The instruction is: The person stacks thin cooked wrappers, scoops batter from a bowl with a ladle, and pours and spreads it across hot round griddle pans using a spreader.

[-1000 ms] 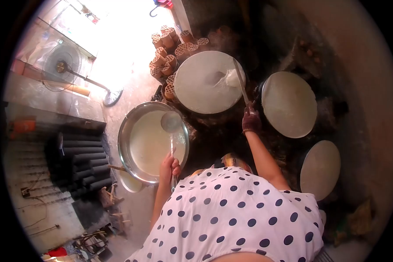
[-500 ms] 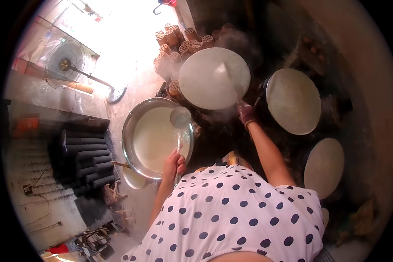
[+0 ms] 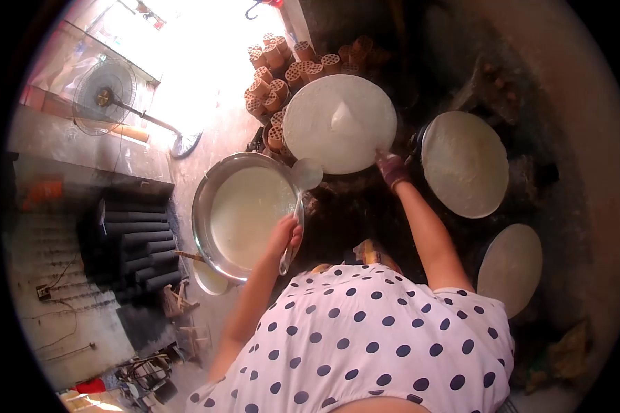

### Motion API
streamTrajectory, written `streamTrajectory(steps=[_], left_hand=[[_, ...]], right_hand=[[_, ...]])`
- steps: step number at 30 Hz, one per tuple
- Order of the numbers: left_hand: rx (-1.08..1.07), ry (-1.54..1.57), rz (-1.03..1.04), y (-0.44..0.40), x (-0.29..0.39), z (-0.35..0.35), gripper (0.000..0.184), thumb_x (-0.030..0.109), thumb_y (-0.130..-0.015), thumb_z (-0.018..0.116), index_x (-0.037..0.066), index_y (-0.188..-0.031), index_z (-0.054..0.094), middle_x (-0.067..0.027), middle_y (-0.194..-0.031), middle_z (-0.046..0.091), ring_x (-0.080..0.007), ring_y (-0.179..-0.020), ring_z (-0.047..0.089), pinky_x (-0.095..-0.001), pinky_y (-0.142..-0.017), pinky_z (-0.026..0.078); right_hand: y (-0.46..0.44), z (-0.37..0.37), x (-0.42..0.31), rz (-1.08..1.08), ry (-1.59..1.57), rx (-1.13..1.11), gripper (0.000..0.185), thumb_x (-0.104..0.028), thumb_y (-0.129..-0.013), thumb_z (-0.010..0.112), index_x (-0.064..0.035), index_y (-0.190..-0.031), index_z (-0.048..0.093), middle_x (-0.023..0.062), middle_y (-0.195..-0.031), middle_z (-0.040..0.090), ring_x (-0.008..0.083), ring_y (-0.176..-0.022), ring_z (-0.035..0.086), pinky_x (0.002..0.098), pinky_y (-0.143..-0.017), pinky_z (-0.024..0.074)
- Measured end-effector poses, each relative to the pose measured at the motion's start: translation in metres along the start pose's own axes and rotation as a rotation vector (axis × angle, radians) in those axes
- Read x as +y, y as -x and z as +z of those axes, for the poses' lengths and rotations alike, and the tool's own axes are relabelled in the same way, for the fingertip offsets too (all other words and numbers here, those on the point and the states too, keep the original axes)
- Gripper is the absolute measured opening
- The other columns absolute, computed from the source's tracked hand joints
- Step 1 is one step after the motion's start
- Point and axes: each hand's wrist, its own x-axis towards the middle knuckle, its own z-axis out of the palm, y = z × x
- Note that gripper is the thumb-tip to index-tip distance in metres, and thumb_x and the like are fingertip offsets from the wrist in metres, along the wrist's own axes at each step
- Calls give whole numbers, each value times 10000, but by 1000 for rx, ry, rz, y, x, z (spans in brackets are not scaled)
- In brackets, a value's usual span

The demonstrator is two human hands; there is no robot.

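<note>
My left hand [image 3: 288, 233] is wrapped round the handle of a metal ladle [image 3: 306, 174]. The ladle's bowl hangs over the right rim of a wide metal basin [image 3: 200, 206] that holds creamy liquid [image 3: 244, 217]. In a dark red glove, my right hand [image 3: 391, 168] is at the lower right edge of a round pale griddle [image 3: 310, 138]. A white peaked mound [image 3: 340, 117] rises near the middle of that surface. Whether the gloved fingers hold anything is too unclear to tell.
Two more round pale griddles [image 3: 465, 165] [image 3: 510, 270] stand at the right. Perforated clay-coloured cylinders [image 3: 271, 56] are piled behind the basin. A standing fan [image 3: 105, 97] and a stack of black cylinders [image 3: 141, 241] are at the left.
The ladle has moved right, from above the liquid to the basin's rim. The long flat stick seen in my gloved hand earlier no longer shows clearly, and that hand sits lower at the griddle's edge.
</note>
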Motion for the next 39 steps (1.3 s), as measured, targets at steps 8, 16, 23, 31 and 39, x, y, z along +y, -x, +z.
streamTrajectory(steps=[8, 16, 23, 31, 39], left_hand=[[97, -214, 292, -80, 64, 57, 106, 109, -902, 435, 81, -867, 530, -11, -597, 481, -111, -421, 438, -225, -388, 380], [-323, 245, 147, -117, 57, 44, 173, 117, -943, 405, 48, -1030, 538, 6, -589, 415, -85, -392, 374, -217, -353, 316], [-181, 252, 258, 12, 76, 28, 383, 132, -986, 342, 81, -1365, 362, 55, -580, 350, -44, -336, 325, -198, -307, 275], [-93, 231, 110, 88, 57, -30, 349, 159, -982, 390, 44, -1310, 420, 52, -585, 396, -31, -370, 363, -188, -329, 291], [-81, -294, 203, 111, 25, -42, 419, 156, -960, 427, 59, -1366, 397, 14, -573, 413, -68, -371, 350, -195, -345, 280]], right_hand=[[57, 5, 23, 62, 154, 98, 370, -242, -882, 528, -232, -1250, 569, 192, -1026, 631, 347, -918, 611, 414, -815, 481], [71, 53, -35, 457, -442, -222, 275, -242, -867, 563, -68, -1063, 649, 188, -898, 661, 332, -799, 622, 406, -749, 489], [82, 18, -52, 123, 330, 25, 312, -204, -862, 592, -53, -1133, 628, 155, -948, 673, 315, -801, 622, 388, -751, 486], [154, 50, 17, 61, 424, 319, 398, -304, -851, 597, -265, -1246, 569, 150, -856, 633, 341, -782, 620, 446, -687, 502], [152, 76, -31, 162, 491, 301, 367, -394, -857, 583, -219, -1179, 579, 164, -948, 631, 343, -832, 629, 447, -728, 505]])
